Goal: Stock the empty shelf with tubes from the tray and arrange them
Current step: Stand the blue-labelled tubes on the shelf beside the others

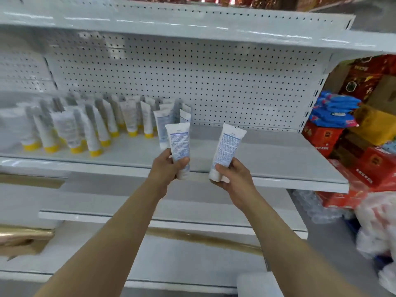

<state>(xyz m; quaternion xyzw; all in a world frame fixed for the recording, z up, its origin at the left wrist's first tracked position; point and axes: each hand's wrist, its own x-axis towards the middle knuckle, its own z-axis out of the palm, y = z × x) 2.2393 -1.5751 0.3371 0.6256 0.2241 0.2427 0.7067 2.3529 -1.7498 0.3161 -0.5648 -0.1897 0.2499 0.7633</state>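
Observation:
My left hand (pixel 166 168) grips a white tube with blue print (pixel 179 142), cap end down, in front of the shelf's front edge. A second white tube (pixel 228 146) is held the same way by my right hand (pixel 232 175), tilted slightly right. Both tubes hang just before the white shelf (pixel 278 155), whose right half is bare. On the shelf's left half stand several yellow-capped tubes (pixel 70 133) in rows, and a few white-and-blue tubes (pixel 162 125) stand right behind my left-hand tube. The tray is not in view.
A pegboard back panel (pixel 214 82) closes the shelf, with another shelf (pixel 171 20) above and lower shelves (pixel 171 213) below. Red cartons (pixel 364 163), blue packs (pixel 336 110) and white bags (pixel 377 221) pile up at the right.

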